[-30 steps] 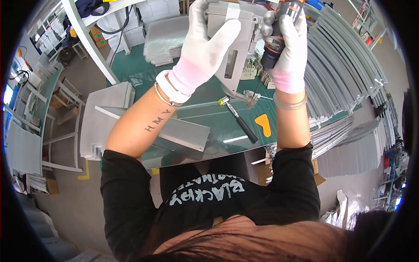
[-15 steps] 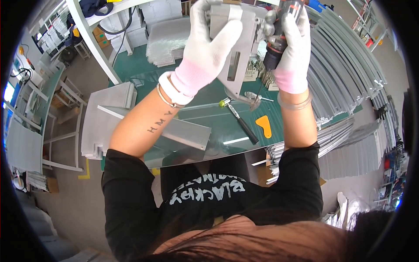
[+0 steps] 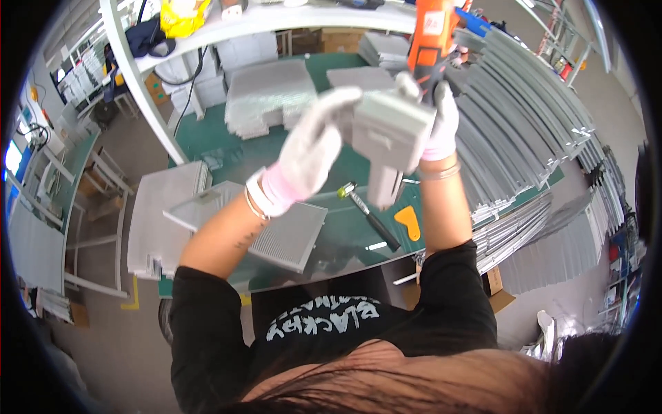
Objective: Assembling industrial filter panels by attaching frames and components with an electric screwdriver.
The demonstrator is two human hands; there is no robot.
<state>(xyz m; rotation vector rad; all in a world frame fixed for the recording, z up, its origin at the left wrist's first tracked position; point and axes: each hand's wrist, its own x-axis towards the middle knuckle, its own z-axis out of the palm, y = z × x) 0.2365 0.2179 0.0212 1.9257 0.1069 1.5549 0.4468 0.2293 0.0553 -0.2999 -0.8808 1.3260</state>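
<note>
My left hand [image 3: 308, 153], in a white glove with a pink cuff, grips the left edge of a grey T-shaped part [image 3: 393, 127], slightly blurred, held above the table. My right hand [image 3: 443, 127], gloved alike, is closed around the lower end of an orange and black power tool [image 3: 429, 45] whose body rises beyond the grey part. The part hides some of the right fingers and the tool's lower end. Below the part, a hammer [image 3: 372, 219] with a green-tipped head and a yellow scraper [image 3: 408, 222] lie on the table.
Long grey metal strips [image 3: 527, 117] are stacked along the right. Pale sheets form a stack [image 3: 269, 93] at the back and another [image 3: 155, 214] at the left, beside a perforated panel [image 3: 286, 238]. A white shelf [image 3: 276, 18] spans the far side of the green table [image 3: 241, 155].
The grey part has come down and turned, its slotted face no longer showing. The power tool has tilted, so its orange body now shows above my right hand. The view has shifted too.
</note>
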